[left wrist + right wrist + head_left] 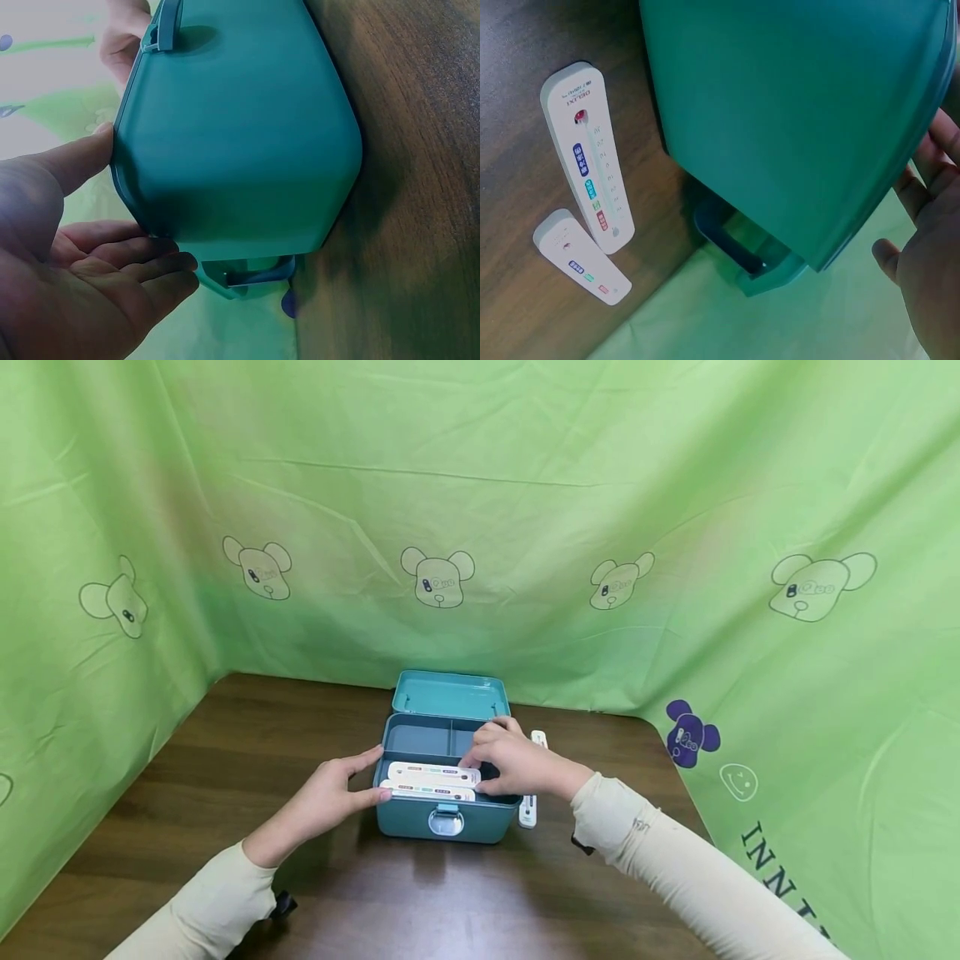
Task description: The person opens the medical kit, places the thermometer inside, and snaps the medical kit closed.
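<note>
A teal box stands on the table with its lid tipped back. Two white thermometers lie lengthwise in its front part, one behind the other. My right hand reaches in over the right side, thumb and forefinger pinching the right end of the rear thermometer. At the box's left front corner is my left hand, fingers extended along the left side and thumb at the front rim. In the right wrist view, the box wall partly hides the right fingers.
Outside the box, on its right, two more white thermometers lie on the brown wooden table. A divided grey-blue tray fills the box's rear. Green cloth with bear heads hangs behind and beside the table.
</note>
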`<state>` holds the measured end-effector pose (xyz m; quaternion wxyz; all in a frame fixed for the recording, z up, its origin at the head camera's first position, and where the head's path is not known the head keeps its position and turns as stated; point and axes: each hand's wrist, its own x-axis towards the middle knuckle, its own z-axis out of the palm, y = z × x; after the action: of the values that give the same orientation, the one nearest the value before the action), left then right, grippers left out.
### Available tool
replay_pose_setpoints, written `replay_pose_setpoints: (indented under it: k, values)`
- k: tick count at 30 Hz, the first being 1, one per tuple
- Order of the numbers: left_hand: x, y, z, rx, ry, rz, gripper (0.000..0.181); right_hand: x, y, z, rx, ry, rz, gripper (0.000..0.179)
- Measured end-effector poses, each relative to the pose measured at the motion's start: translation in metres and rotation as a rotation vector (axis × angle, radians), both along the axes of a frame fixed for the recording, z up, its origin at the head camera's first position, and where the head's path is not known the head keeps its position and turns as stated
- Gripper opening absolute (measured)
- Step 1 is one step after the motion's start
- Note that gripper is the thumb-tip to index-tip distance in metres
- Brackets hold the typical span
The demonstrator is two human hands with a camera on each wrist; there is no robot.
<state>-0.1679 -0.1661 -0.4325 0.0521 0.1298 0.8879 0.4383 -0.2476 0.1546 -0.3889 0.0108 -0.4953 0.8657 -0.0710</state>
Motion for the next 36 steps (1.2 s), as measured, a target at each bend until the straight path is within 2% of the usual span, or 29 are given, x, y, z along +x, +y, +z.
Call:
replay_pose_setpoints:
  k: [9, 22, 30, 36]
  values:
    - [0.0, 0.0, 0.002, -0.009, -0.009, 0.003, 0.085, 0.004, -0.004, -0.003, -0.001, 0.144, 0.051, 0.028]
    - [0.0, 0.001, 0.002, -0.006, 0.0, 0.002, 0.083, 0.013, -0.003, -0.008, -0.017, 0.23, -0.011, 0.024]
    - [0.002, 0.002, 0.0, -0.004, 0.008, 0.006, 0.082, 0.019, 0.007, -0.005, -0.09, 0.162, -0.049, 0.024]
    - [0.003, 0.002, 0.0, -0.003, 0.008, 0.01, 0.082, 0.02, 0.026, -0.001, -0.214, 0.129, -0.11, 0.025]
